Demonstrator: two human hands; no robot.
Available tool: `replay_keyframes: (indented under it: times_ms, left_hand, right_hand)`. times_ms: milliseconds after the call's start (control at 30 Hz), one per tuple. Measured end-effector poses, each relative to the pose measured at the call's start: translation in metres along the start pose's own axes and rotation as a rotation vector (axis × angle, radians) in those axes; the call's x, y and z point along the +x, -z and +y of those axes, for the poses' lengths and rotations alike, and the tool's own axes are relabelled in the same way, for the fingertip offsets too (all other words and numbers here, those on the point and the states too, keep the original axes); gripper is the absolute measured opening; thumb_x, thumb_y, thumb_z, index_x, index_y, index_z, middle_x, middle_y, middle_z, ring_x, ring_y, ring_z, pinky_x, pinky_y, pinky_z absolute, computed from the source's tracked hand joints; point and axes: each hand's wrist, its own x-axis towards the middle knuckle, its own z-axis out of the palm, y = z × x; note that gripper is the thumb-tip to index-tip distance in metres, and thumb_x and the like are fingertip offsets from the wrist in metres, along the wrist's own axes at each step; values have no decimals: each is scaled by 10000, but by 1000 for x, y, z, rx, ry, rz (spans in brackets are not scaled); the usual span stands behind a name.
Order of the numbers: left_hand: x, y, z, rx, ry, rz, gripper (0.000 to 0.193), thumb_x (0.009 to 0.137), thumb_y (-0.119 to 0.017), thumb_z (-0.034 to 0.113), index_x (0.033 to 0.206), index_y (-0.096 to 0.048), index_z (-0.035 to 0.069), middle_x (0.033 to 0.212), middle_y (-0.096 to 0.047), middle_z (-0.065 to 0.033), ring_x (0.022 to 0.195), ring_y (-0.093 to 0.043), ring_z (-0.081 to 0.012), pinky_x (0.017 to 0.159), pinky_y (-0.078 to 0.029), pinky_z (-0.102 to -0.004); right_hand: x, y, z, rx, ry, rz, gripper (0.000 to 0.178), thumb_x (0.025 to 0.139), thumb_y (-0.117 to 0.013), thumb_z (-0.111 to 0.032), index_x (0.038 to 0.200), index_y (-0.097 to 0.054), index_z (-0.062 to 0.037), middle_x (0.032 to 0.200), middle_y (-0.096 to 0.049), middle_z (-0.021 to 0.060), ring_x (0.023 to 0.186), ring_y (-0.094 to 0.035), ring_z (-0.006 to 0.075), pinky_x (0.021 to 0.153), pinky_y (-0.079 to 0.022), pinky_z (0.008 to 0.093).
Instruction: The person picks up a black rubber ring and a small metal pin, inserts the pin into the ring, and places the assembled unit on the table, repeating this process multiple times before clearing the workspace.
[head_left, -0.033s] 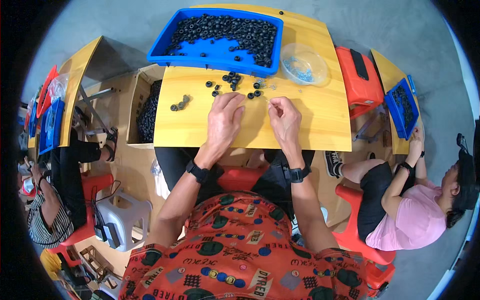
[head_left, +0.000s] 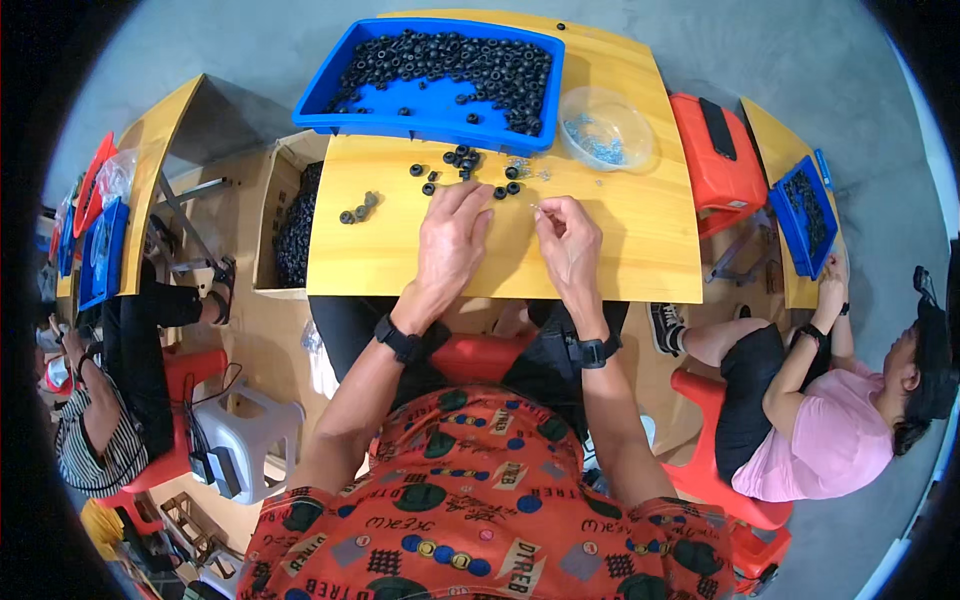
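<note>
On the yellow tabletop [head_left: 645, 245], small, rounded, shiny black parts [head_left: 500, 193].

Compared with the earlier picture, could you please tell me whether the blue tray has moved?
No; judged against the yellow table, the blue tray sits in the same place, with no visible shift.

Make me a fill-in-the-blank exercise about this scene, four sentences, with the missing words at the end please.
1. The tray heaped with black parts is coloured ____.
2. The clear bowl of small bluish bits has a ____ outline.
3. A small shiny piece is pinched in the person's ____ hand.
4. The cardboard box stands on the floor beyond the ____ edge of the person's yellow table.

Missing words: blue; round; right; left.
</note>
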Motion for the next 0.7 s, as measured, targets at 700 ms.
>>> replay_keyframes:
  times_ms: [700]
  left_hand:
    - [-23, 22, -3, -1145, 799, -126, 251, 876, -704, -11, 1125, -718, 14, 1060, -724, -61, 944, -644, -113, 900, -511, -277]
  right_hand:
    - [-24, 2, -59, 344, -42, -108, 107, 896, -680, -53, 995, -687, -12, 908, -699, 59, 752, -627, 118, 689, -507, 270]
